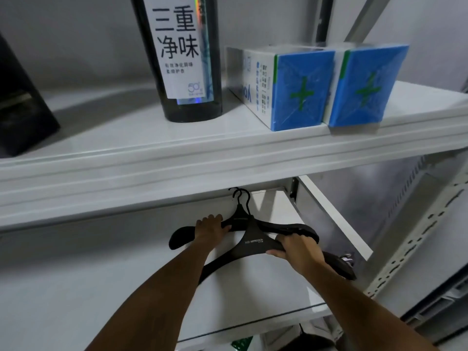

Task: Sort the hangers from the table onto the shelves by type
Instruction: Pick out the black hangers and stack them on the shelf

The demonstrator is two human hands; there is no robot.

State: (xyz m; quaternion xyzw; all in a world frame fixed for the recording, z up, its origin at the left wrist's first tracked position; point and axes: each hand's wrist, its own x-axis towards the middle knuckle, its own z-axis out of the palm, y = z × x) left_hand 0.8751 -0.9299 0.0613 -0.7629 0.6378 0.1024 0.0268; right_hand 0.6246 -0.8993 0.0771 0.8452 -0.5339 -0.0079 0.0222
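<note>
Rear black hanger (179,238) is gripped on its left arm by the left hand (211,229), fingers curled over it, with the wide tip sticking out left of the hand. Front black hanger (249,245) is clasped on its right arm by the right hand (297,249), with the end showing right of it. Both are held over the lower shelf (253,300), hooks (239,196) beyond the hands.
</note>
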